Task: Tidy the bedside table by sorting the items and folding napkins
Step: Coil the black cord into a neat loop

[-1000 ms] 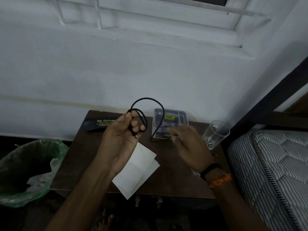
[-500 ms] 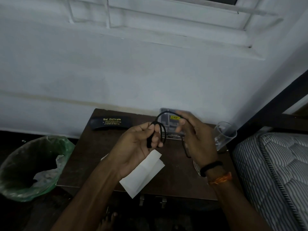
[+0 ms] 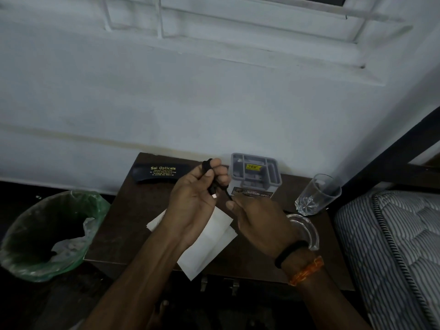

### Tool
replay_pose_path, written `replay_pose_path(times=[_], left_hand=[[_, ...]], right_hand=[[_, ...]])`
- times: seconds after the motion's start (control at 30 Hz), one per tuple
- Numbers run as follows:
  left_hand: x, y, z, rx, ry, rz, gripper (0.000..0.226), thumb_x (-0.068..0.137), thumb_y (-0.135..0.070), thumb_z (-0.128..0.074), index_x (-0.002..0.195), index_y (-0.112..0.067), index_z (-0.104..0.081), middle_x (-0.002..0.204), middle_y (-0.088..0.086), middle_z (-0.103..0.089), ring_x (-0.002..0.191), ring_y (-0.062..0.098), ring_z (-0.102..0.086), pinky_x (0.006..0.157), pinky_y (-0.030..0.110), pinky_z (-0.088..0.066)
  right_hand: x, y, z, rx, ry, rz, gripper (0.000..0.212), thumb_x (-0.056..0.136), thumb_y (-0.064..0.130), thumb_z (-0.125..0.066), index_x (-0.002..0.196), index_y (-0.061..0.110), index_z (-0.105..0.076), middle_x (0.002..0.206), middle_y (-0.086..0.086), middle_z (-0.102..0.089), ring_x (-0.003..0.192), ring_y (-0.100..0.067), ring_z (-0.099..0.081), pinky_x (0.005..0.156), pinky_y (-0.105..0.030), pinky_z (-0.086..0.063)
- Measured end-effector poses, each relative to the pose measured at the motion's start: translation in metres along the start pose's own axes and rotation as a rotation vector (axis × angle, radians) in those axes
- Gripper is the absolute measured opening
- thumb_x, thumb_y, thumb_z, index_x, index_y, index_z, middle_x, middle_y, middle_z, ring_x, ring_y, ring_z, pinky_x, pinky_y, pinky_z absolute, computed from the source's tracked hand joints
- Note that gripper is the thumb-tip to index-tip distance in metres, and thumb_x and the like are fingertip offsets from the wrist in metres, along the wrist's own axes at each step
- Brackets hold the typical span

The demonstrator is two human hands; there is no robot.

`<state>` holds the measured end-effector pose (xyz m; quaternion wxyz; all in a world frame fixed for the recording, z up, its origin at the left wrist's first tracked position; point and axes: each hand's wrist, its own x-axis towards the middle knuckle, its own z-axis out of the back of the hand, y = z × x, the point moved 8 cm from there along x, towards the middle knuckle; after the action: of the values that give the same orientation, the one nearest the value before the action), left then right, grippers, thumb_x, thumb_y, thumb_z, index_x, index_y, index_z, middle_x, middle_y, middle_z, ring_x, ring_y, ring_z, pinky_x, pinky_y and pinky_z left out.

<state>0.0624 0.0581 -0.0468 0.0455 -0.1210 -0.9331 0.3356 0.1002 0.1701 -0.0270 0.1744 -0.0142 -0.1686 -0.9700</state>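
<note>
Black cable (image 3: 215,186), thin and rubbery, bunched into a tight coil in the left hand (image 3: 197,198), fingers curled round it, small pale connector poking out below. Right hand (image 3: 257,225) just beside, fingers curled, seemingly pinching the cable's loose tail between thumb and fingertip, though too dim to be sure. Both held above the dark wooden bedside table (image 3: 123,222). Two white napkins (image 3: 209,244) flat on the near middle, overlapping, soft and square-edged, partly under the left forearm. One black spectacle case (image 3: 157,173) with gold lettering, far left. One grey plastic organiser (image 3: 256,172), boxy, with compartments, far centre. One clear drinking glass (image 3: 317,197), tilted, far right. One curved clear glass piece (image 3: 307,228) near the right wrist. Green-lined bin (image 3: 47,234) on the floor, left. Striped quilted mattress (image 3: 392,246), right.
</note>
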Motion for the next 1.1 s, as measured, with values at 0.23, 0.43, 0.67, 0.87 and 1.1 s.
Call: replay_pose_path(times=[0.23,0.43,0.67,0.87,1.1], left_hand=[[0.006,-0.002,0.007,0.089,-0.123,-0.091,0.023,0.102,0.002,-0.034,0.097,-0.006,-0.056,0.114,0.017,-0.069,0.107,0.026,-0.068,0.087,0.027,-0.058],[-0.006,0.01,0.004,1.085,0.029,-0.178,0.018,0.104,-0.014,-0.04,0.113,-0.01,-0.056,0.108,-0.001,-0.067,0.105,0.009,-0.063,0.092,0.025,-0.051],[-0.009,0.018,-0.011,1.063,0.118,-0.081,0.026,0.105,-0.013,-0.037,0.087,-0.017,-0.055,0.075,-0.01,-0.053,0.073,0.006,-0.051,0.074,0.023,-0.04],[-0.02,0.03,-0.032,0.907,0.331,0.097,0.032,0.106,-0.018,-0.034,0.09,-0.007,-0.06,0.065,0.004,-0.043,0.065,0.015,-0.044,0.072,0.017,-0.044],[-0.017,0.026,-0.024,0.287,0.217,0.166,0.025,0.1,-0.021,-0.044,0.089,-0.006,-0.06,0.062,0.001,-0.038,0.06,0.014,-0.044,0.079,0.035,-0.042]], right_hand=[[-0.003,0.005,-0.008,-0.064,0.09,0.041,0.041,0.103,0.043,-0.029,0.105,0.014,-0.059,0.097,-0.006,-0.067,0.086,-0.023,-0.063,0.079,-0.041,-0.052],[-0.002,-0.004,0.019,0.163,-0.012,0.043,0.013,0.098,0.029,-0.054,0.09,0.02,-0.059,0.071,0.01,-0.057,0.06,-0.003,-0.047,0.058,-0.028,-0.037],[-0.004,-0.011,0.044,0.128,-0.176,0.101,0.014,0.1,0.024,-0.054,0.092,0.015,-0.062,0.075,0.007,-0.058,0.061,-0.008,-0.05,0.058,-0.034,-0.043],[-0.006,-0.021,0.06,0.09,-0.346,0.096,0.01,0.097,0.019,-0.059,0.098,0.015,-0.068,0.094,0.002,-0.068,0.084,-0.016,-0.064,0.071,-0.041,-0.053],[-0.002,-0.029,0.03,0.168,-0.176,-0.025,0.02,0.101,0.013,-0.045,0.109,0.009,-0.063,0.097,-0.007,-0.07,0.088,-0.026,-0.065,0.078,-0.044,-0.051]])
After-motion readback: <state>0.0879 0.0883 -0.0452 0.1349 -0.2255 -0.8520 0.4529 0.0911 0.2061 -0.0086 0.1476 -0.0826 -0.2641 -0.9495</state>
